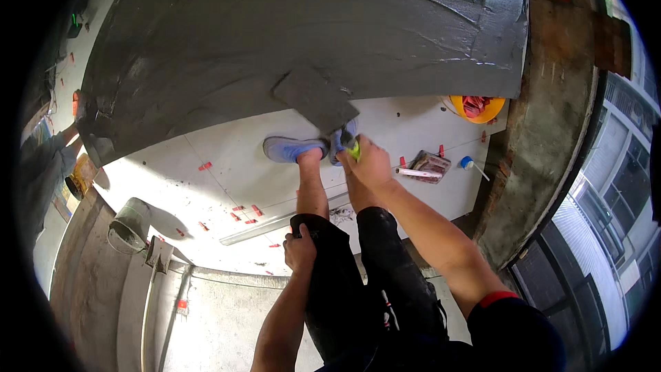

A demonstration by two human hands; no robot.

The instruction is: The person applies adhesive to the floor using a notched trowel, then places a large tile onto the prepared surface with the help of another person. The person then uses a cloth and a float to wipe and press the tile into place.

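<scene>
My right hand grips the green handle of a trowel. Its broad flat blade, smeared grey, lies at the near edge of a large dark sheet of wet grey paste, just beyond my feet. Ridges and drag marks run across the paste at the upper right. Against my left knee rests my left hand, thumb apart from the fingers, holding nothing I can see. Blue shoes cover my feet, and the trowel partly hides the right one.
Red clips dot the pale tiled floor. At right are an orange bucket of red pieces, a clear package and a blue-capped item. A grey bucket, a long-handled tool and another person's sleeve are left.
</scene>
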